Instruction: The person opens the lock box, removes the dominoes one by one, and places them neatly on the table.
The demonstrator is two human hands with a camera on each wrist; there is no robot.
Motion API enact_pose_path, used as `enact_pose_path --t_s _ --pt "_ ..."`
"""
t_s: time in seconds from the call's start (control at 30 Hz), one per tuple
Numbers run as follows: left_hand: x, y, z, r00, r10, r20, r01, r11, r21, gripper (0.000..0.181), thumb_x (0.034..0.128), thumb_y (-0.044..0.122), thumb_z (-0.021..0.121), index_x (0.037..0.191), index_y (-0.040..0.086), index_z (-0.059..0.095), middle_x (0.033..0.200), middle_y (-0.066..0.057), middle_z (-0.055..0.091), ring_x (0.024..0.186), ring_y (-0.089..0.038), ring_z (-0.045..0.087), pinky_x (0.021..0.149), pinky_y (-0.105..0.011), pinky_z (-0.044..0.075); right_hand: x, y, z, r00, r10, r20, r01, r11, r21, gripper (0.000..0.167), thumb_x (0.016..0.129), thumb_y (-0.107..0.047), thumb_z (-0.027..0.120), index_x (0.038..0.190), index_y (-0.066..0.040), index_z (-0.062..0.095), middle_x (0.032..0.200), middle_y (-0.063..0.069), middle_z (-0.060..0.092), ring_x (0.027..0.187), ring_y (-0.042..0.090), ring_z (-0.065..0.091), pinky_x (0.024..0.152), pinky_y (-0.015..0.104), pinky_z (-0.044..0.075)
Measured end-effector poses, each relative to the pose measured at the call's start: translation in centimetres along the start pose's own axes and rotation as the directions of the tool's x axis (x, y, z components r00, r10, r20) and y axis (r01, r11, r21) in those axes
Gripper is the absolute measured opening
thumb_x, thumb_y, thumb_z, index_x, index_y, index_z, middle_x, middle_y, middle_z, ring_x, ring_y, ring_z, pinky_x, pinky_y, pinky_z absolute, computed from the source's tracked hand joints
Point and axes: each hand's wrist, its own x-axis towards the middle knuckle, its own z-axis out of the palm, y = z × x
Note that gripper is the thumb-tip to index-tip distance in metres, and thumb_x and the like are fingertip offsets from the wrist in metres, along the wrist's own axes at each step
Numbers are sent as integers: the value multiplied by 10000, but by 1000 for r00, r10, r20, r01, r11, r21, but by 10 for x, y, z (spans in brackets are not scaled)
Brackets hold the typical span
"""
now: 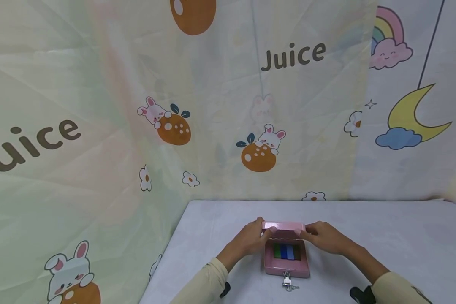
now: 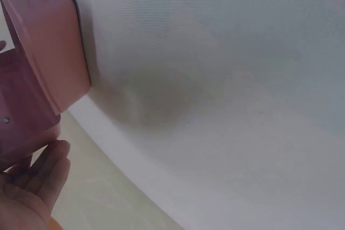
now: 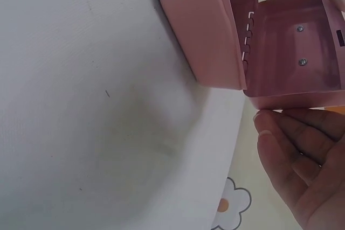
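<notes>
A pink metal box (image 1: 286, 267) stands on the table with its hinged lid (image 1: 283, 226) raised. Inside lie green, blue and dark strips (image 1: 287, 251); a silver latch (image 1: 287, 280) with small keys hangs at the front. My left hand (image 1: 247, 240) holds the lid's left side, thumb at its front edge. The lid's right side is held by my right hand (image 1: 328, 238), thumb in front. In the left wrist view, fingers of the left hand (image 2: 35, 187) touch the lid (image 2: 24, 111). The right wrist view shows the right hand (image 3: 307, 160) against the lid (image 3: 296, 52), with screws and hinge visible.
A white-covered table (image 1: 213, 215) lies under the box. Behind and to the left hangs a printed curtain (image 1: 213, 84) with rabbits, oranges and lettering; a moon and rainbow are printed on the cloth at right (image 1: 441, 169).
</notes>
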Motion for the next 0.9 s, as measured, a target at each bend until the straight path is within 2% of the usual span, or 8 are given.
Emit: enact_pose_path --t_s 0.27,0.43,0.63,0.9 --pt "4 3 -3 1000 -22 -6 22 1000 9 730 982 697 359 1276 55 541 1039 -39 687 839 -91 607 701 -254 535 6 2 1 998 55 13 -56 998 30 625 975 -526 558 1208 41 684 1134 161 723 979 254 665 812 488 572" --pt "8 3 -5 1000 -30 -7 31 999 39 747 993 688 338 1284 32 543 1068 -76 701 850 -108 626 720 -275 540 9 2 -1 997 70 16 -70 997 15 686 983 -549 525 1221 80 659 1151 196 709 979 272 666 822 502 570" --pt "11 3 -7 1000 -30 -2 30 999 30 759 990 695 330 1280 27 541 1086 -93 705 888 -135 654 756 -306 554 9 -1 -4 996 83 20 -84 996 27 693 989 -537 524 1228 102 645 1162 206 702 1014 310 666 840 522 562" --pt "12 3 -8 999 -34 0 34 999 13 762 994 690 331 1261 10 549 1071 -115 701 850 -142 637 710 -304 535 10 -3 -4 995 96 19 -96 995 31 707 990 -534 517 1238 119 629 1181 223 690 1053 358 654 858 555 549"
